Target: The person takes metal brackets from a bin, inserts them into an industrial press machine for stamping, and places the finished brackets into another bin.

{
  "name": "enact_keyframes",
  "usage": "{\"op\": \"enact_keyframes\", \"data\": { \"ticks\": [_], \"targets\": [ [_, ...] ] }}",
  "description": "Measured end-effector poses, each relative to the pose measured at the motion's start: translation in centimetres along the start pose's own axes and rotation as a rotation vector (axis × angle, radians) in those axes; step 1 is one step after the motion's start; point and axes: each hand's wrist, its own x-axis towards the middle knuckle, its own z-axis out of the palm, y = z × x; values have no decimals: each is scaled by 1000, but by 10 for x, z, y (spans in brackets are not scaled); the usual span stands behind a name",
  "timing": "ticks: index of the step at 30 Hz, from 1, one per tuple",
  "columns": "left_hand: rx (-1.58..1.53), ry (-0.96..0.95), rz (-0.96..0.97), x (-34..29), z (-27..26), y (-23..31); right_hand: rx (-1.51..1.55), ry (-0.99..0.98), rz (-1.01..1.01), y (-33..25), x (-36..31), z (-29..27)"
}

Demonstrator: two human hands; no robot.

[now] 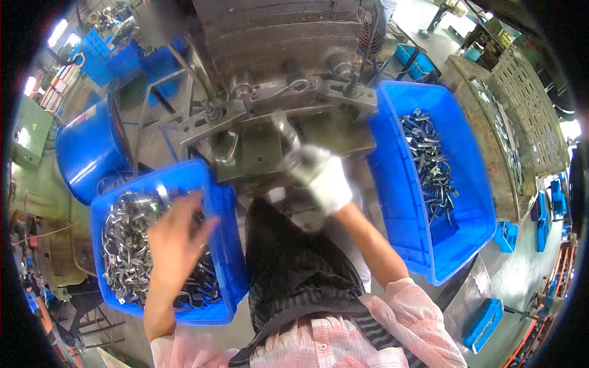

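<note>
My left hand (175, 239), bare and blurred, is over the left blue bin (230, 245); its fingers are apart and I see nothing held in them. Heaped in that bin are shiny bent metal parts (129, 248). My right hand (319, 178), in a white glove with dark fingertips, is closed on one end of a bent metal part (285, 130). The part's free end points away from me, over the machine's steel die block (261, 144). To its left, another bent metal piece (232, 147) sits at the block. Motion blurs the right fingertips.
A clamp bar (211, 121) with bolts crosses the machine's front beneath its heavy dark body (279, 40). On the right, a blue bin (402, 214) holds more bent parts, beside a wooden bench (475, 122). A blue drum (92, 150) stands at far left.
</note>
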Motion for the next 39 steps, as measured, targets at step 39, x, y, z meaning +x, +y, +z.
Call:
{"op": "enact_keyframes", "data": {
  "ticks": [39],
  "targets": [
    [-80,266,-328,-95,48,-116,168,390,267,47,12,-134]
  ]
}}
